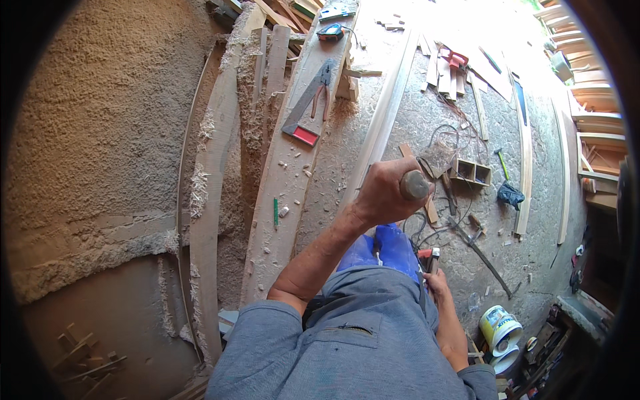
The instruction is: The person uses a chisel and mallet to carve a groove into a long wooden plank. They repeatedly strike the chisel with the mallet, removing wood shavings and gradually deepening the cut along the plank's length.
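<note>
My left hand [383, 192], raised in front of my body, is closed around a thick handle with a round, pale grey-brown end [415, 185] that faces up. Whatever is below the fist on that handle is hidden. Lower, by my right hip, my right hand [437, 284] grips a hammer [433, 261] with a red and metal head; most of its handle is covered by the fingers. Left of my arm stands a long plank bench [270, 230]. On it lie a try square [305, 113] with a red stock, pincers [321, 93], a green pencil [275, 212] and wood chips.
A blue-black tape measure [330, 32] sits farther up the bench. Across the floor are long boards [523, 160], a red power tool [453, 59], loose cables, a divided wooden box [471, 173] and a green-handled tool [502, 163]. White buckets [500, 330] stand at the lower right.
</note>
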### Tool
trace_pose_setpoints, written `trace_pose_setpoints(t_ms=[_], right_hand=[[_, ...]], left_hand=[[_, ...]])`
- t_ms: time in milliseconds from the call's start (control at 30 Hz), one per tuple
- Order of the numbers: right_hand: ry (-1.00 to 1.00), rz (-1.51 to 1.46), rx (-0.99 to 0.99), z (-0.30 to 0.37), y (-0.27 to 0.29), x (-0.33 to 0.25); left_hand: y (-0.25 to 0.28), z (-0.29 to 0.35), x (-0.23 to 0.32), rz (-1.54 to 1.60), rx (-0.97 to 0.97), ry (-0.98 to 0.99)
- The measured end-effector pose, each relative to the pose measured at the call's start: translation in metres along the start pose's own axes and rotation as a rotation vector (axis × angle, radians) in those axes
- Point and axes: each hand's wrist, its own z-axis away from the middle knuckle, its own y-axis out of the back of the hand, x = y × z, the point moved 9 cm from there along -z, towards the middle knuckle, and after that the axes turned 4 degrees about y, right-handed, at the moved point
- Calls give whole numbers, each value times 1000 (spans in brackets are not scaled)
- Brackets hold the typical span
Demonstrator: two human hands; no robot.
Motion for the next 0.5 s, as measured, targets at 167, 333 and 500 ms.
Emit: trace_pose_setpoints(t_ms=[167,333,500], right_hand=[[-34,237,-14,-10,10,29],[1,454,-28,-48,35,82],[105,524,-74,-66,33,66]], left_hand=[[-1,24,-4,-96,-19,54],[-11,65,-25,-152,-147,235],[7,99,-23,-116,-90,244]])
